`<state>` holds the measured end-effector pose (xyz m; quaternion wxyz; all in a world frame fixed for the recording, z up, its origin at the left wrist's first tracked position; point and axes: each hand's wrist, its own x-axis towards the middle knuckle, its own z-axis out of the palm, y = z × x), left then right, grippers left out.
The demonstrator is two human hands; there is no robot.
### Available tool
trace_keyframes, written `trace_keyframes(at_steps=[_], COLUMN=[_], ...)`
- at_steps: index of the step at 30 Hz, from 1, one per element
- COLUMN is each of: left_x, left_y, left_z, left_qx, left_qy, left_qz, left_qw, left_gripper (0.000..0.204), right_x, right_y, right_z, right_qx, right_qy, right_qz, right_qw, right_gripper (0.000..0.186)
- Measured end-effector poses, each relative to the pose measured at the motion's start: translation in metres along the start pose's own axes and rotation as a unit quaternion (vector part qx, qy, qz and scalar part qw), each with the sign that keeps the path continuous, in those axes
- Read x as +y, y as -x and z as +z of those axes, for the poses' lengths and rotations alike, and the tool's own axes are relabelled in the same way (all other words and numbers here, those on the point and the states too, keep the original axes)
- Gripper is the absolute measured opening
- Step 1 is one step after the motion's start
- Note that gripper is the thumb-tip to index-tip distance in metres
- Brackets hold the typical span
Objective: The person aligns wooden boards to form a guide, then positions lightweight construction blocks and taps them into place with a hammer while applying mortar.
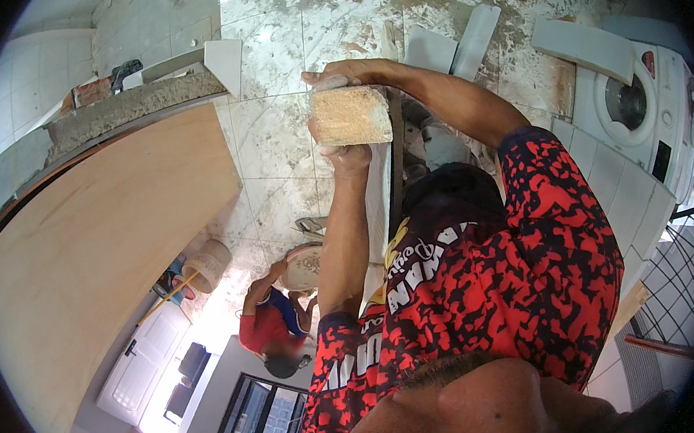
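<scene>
A rough tan block (352, 116), rectangular like a brick, is held between my two hands. My left hand (346, 155) grips its near side, with the fingers partly hidden by the block. On its far side my right hand (345, 75) is closed against it, with dusty fingers and one fingertip sticking out to the left. Just under my wrists runs a narrow white ledge (377, 190) with a dark edge. Whether the block touches that ledge is hidden.
A large wooden panel (123, 240) stands at left, beside a rough cement-topped wall (138, 102). White tile pieces (475, 40) lean at the back. At right is a washing machine (637, 104). A co-worker (278, 322) crouches at lower left by a round basin (302, 266) and a bucket (207, 266).
</scene>
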<state>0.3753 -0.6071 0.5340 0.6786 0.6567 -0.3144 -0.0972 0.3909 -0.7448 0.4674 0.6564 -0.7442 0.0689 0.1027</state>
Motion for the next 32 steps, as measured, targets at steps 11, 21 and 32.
trace_keyframes(at_steps=[11,21,32], left_x=[0.003,0.003,0.011], left_y=[-0.002,-0.003,-0.01], left_z=[-0.014,-0.007,0.001], left_qx=[-0.056,-0.047,-0.073], left_qy=[0.052,0.007,0.132], left_qz=[-0.086,-0.042,-0.032], left_qw=[0.993,0.998,0.988], left_gripper=[0.103,0.092,0.094], right_x=[0.004,-0.003,0.041], right_y=[-0.011,-0.004,-0.012], right_z=[0.008,0.002,-0.031], right_qx=[0.016,0.017,0.02], right_qy=[0.001,-0.019,-0.093], right_qz=[-0.057,0.001,-0.032], right_qw=[0.998,1.0,0.995], right_gripper=[0.073,0.074,0.08])
